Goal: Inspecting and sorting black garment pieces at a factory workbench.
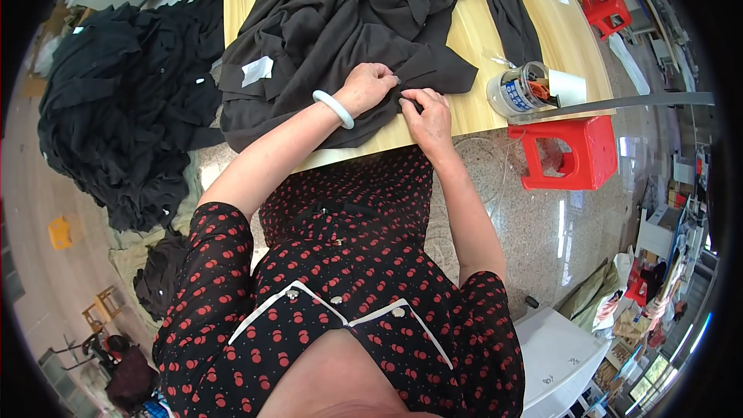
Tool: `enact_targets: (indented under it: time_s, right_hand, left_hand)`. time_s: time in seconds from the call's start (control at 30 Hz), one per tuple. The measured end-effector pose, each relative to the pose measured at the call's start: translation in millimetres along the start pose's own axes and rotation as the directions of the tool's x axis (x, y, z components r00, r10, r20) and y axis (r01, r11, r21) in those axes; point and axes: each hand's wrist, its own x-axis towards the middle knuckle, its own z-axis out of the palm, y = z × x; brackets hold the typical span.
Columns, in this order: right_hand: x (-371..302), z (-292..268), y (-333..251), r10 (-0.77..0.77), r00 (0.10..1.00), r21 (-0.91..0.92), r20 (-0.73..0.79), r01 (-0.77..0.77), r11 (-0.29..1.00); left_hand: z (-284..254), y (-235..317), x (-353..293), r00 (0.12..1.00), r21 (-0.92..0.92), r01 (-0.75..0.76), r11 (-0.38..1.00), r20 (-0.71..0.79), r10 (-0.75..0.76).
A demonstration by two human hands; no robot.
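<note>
A black garment [325, 46] lies in loose folds across the light wooden table [468, 27]. My left hand [367, 88], with a pale bangle [334, 108] at its wrist, closes its fingertips on the cloth close to the table's near edge. Just right of it, my right hand [429, 118] pinches the same garment, fingers curled inward. A narrow gap separates the two hands, and the bit of cloth between them is too small to make out in detail. On the garment left of my hands sits a small white paper piece [258, 71].
A clear jar [507, 94] with orange-handled tools stands at the table's right edge, beside a white container [567, 87] and a long grey strip [619, 104]. Red stools [569, 153] are to the right. A large heap of black garments [124, 101] rises on the left.
</note>
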Motion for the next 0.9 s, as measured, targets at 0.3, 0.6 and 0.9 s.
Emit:
enact_targets:
  time_s: [0.3, 0.6, 0.9]
  right_hand:
    - [3, -5, -1, 0.227, 0.97, 0.477, 0.083, -0.239, 0.846]
    - [10, -5, -6, 0.26, 0.952, 0.403, 0.16, -0.304, 0.863]
    - [7, -7, -2, 0.269, 0.948, 0.414, 0.169, -0.316, 0.854]
  left_hand:
    - [5, -4, -2, 0.994, 0.157, -0.068, 0.985, -0.074, 0.08]
    - [7, 10, -24, 0.944, 0.252, -0.229, 0.94, -0.179, 0.278]
    - [12, 10, -47, 0.838, 0.47, -0.432, 0.77, -0.106, 0.535]
